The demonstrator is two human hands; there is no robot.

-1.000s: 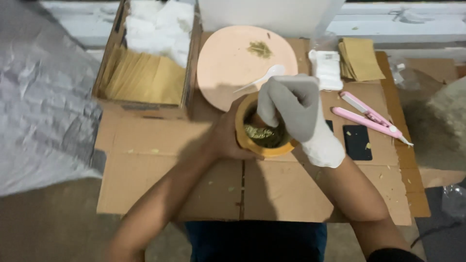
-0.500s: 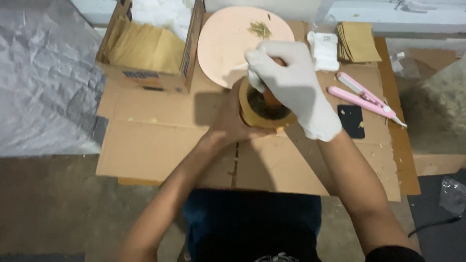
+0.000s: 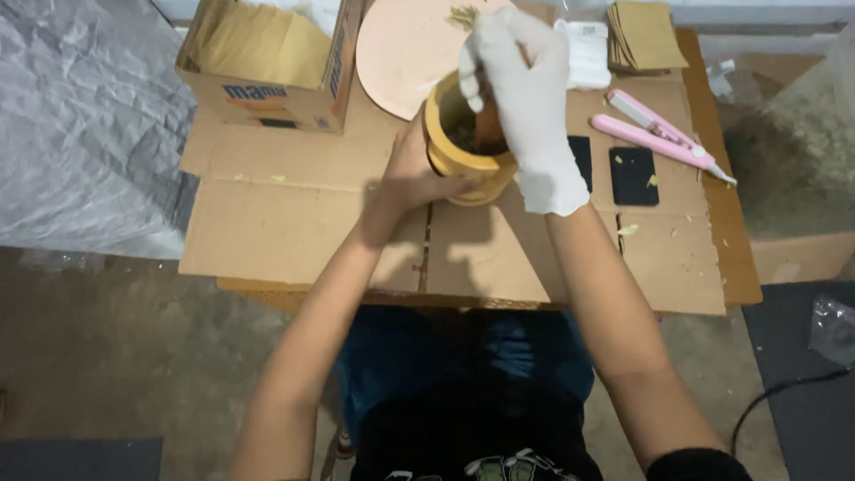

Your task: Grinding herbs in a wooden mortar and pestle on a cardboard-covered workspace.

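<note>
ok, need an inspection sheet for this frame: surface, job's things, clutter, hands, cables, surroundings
Surface: flattened cardboard sheets as a worktop, small pale-green flecks scattered on them.
Job's things: yellow bowl tilted, dark-green material inside; round pink plate behind it with a few green bits.
Clutter: open cardboard box of tan sheets; stack of tan sheets; white packet; pink clamp tool; two black squares.
Hands: bare left hand grips the bowl's side; white-gloved right hand closed over the bowl's mouth, what it holds is hidden.
Cables: black cable on the floor, lower right.
Surroundings: grey plastic sheeting at left; clear plastic bag at right.
</note>
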